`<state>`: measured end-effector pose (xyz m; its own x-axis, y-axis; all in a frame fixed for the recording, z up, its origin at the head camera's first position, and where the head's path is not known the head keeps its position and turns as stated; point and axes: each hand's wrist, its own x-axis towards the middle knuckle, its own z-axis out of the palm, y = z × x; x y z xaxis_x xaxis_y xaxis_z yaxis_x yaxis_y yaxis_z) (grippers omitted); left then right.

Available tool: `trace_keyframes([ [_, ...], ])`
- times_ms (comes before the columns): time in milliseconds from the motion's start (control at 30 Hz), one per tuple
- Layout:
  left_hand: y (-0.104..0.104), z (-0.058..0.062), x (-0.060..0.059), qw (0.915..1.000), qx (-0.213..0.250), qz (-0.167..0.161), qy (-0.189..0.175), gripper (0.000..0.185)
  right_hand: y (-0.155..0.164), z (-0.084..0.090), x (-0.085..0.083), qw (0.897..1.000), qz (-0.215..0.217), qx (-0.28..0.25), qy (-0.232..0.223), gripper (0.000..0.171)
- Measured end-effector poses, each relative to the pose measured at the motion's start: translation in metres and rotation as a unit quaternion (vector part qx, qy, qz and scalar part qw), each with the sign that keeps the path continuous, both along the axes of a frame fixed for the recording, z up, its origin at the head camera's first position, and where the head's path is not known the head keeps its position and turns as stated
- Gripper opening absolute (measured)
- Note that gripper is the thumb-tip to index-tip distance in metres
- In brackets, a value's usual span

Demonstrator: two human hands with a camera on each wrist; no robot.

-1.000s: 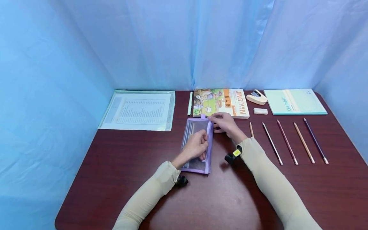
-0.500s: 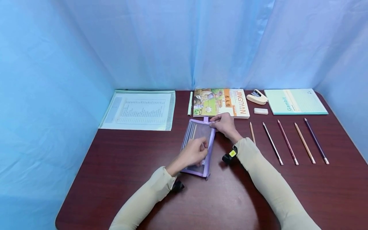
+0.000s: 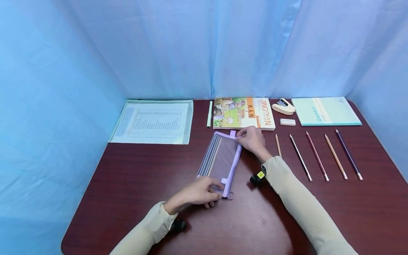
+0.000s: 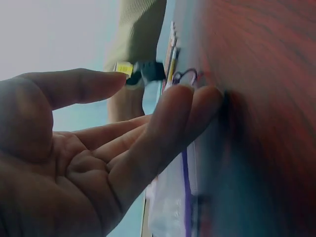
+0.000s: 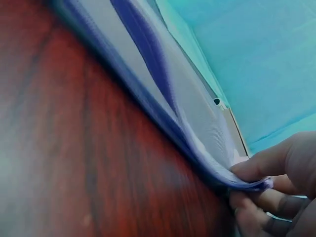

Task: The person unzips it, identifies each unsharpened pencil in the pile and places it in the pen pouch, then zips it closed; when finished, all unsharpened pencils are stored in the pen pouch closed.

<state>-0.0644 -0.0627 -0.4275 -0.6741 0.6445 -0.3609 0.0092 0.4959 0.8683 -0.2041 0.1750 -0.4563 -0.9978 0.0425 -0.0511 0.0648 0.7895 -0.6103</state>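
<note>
A purple-edged mesh zip pouch (image 3: 224, 156) lies slanted in the middle of the table, with pale lines along its left side. My right hand (image 3: 253, 140) pinches its far right corner between thumb and fingers. In the right wrist view the pouch's zip edge (image 5: 148, 54) shows a gap between two purple bands. My left hand (image 3: 199, 191) is at the pouch's near end, overlapping its near left corner. Its thumb stands apart from loosely bent fingers (image 4: 163, 118), with nothing between them. A ring (image 3: 230, 196) hangs at the near end of the zip.
Behind the pouch lie a picture-covered book (image 3: 242, 113) and a pale pen (image 3: 209, 114). A document folder (image 3: 153, 122) is at the back left. To the right are a stapler (image 3: 283, 107), an eraser (image 3: 287, 122), a notebook (image 3: 326, 111) and several pencils (image 3: 317, 156) in a row.
My left hand has moved from over the pouch toward me and left, its fingers opening out. The pouch's far end has shifted right with my right hand, which keeps pinching the corner.
</note>
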Motion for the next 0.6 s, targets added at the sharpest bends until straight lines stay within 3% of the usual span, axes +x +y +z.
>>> trace_keyframes([
  [200, -0.018, -0.007, -0.003, 0.998, 0.027, 0.044, -0.036, 0.036, 0.012, 0.005, 0.017, 0.997, 0.022, 0.069, 0.0, 0.013],
  [600, -0.047, -0.009, -0.028, 0.9919, 0.032, 0.122, -0.013, 0.033, 0.04, 0.01, 0.045, 0.992, 0.033, 0.117, -0.025, 0.015],
])
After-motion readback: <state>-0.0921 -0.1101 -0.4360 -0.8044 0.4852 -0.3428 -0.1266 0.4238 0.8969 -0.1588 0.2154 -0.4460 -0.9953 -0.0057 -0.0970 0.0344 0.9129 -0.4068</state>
